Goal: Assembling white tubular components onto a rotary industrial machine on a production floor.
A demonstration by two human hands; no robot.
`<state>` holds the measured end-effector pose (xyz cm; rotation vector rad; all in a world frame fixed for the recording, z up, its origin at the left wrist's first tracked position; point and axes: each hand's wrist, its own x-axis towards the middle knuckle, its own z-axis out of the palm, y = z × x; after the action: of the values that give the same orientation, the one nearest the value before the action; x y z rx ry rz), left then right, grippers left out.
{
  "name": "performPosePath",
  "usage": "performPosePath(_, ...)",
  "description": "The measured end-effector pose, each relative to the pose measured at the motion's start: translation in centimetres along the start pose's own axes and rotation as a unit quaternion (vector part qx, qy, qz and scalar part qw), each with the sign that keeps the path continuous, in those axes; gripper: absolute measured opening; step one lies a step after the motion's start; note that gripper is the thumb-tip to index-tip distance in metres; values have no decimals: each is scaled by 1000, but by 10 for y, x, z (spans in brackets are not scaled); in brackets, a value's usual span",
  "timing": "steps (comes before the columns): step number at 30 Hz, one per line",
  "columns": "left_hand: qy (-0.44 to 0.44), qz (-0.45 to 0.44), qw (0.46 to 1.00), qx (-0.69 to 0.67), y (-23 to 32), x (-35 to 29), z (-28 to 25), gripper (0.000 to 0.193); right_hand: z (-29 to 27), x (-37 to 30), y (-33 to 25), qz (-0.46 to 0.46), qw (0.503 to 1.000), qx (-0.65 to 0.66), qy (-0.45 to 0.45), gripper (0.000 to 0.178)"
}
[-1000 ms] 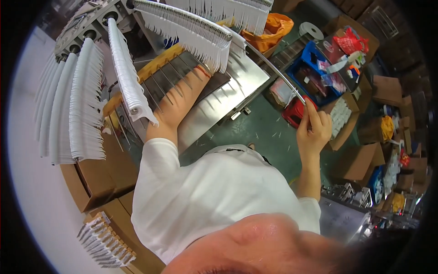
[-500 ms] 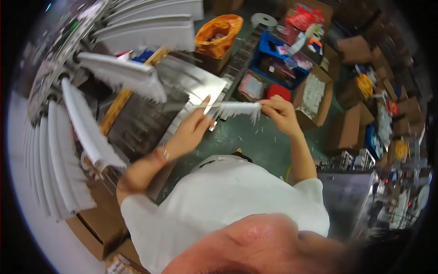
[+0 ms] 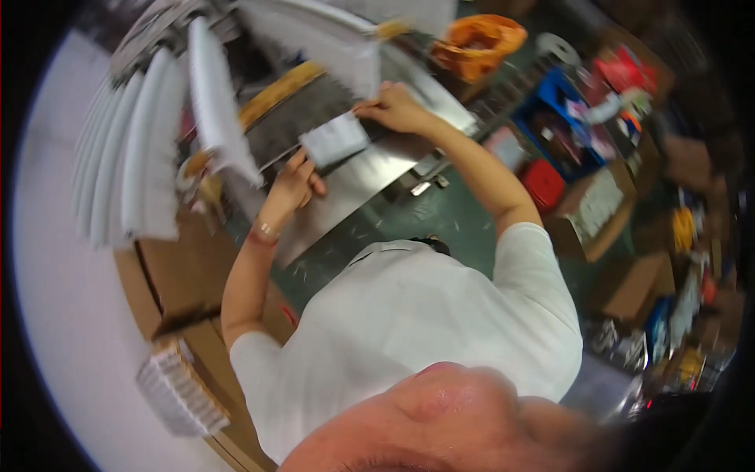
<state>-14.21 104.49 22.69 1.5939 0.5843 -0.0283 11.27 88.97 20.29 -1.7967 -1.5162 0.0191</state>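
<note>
A row of small white pieces [image 3: 336,140], blurred, spans the space between my hands above a metal worktable [image 3: 334,206]. My right hand [image 3: 397,108] pinches its far right end between closed fingers. At the near left end my left hand [image 3: 291,189] is closed, with a thin rod [image 3: 279,159] running out past its fingers to the left. Whether the rod passes through the white pieces is not clear. Just beyond my hands hangs a long white strip [image 3: 215,98] with a fringed edge, one of several fixed to a metal rack [image 3: 169,27].
Cardboard boxes [image 3: 185,267] stand at the left beside a white wall [image 3: 55,181]. To the right are a blue crate [image 3: 543,130], a red container [image 3: 543,185] and a carton of white pieces [image 3: 598,206]. An orange bag [image 3: 480,46] sits beyond the table.
Both hands have moved with the white pieces from over the floor to above the metal table, the right one going up and left. The view has turned left.
</note>
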Motion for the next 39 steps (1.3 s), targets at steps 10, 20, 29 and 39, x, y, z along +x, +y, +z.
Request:
performPosePath(10, 124, 4, 992, -25, 1, -12, -2, 49, 34, 28, 4, 19, 996, -71, 51, 27)
performPosePath(20, 139, 134, 805, -561, -5, -109, -49, 59, -55, 11, 111, 228, 635, 729, 115, 46)
performPosePath(29, 123, 262, 840, -460, 45, -115, -58, 47, -127, 75, 57, 269, 593, 737, 180, 48)
performPosePath(39, 128, 259, 873, -393, -13, -333, -23, 62, -98, -40, -27, 144, 823, 411, -365, 68)
